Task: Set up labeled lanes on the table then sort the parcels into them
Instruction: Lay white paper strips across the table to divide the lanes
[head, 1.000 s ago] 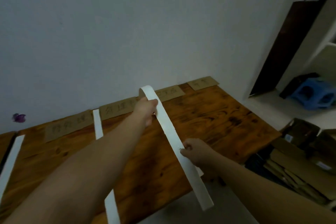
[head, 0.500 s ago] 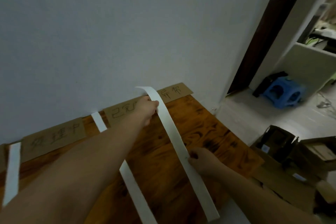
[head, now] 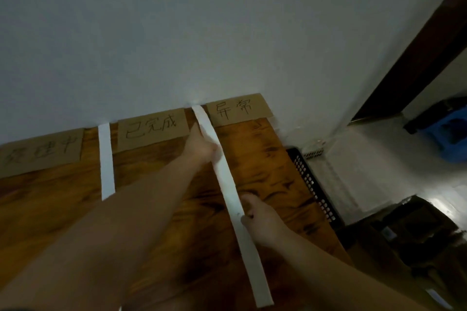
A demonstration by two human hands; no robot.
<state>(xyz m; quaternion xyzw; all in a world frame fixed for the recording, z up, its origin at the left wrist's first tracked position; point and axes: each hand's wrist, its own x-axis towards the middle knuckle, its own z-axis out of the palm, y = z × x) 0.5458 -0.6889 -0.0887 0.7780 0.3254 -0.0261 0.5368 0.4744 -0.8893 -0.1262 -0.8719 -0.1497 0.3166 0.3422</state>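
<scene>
The near end of the white strip point(head: 262, 293) hangs past the front edge of the surface point(head: 267, 159), and its long axis runs away from the person toward the wall. The right hand point(head: 260, 222) is the nearer one. Its fingers are curled onto the strip's right edge about midway along, pinching it.

Farther out, the left hand point(head: 202, 146) holds the strip from its left side near the far end, though its fingers are partly hidden. Beyond it the strip's tip meets the wall in the gap between the middle label point(head: 151, 129) and the right label point(head: 237, 108).

The coming move is probably pressing the strip flat along that line — the left hand is closer to the end that fixes the lane.

- **Strips:** two, the held one and a second strip point(head: 106, 161) lying flat between the left label point(head: 40, 151) and the middle label.
- **Cardboard labels:** three.
- **Dark boxes point(head: 417, 230):** on the floor to the right — too dim to count.
</scene>
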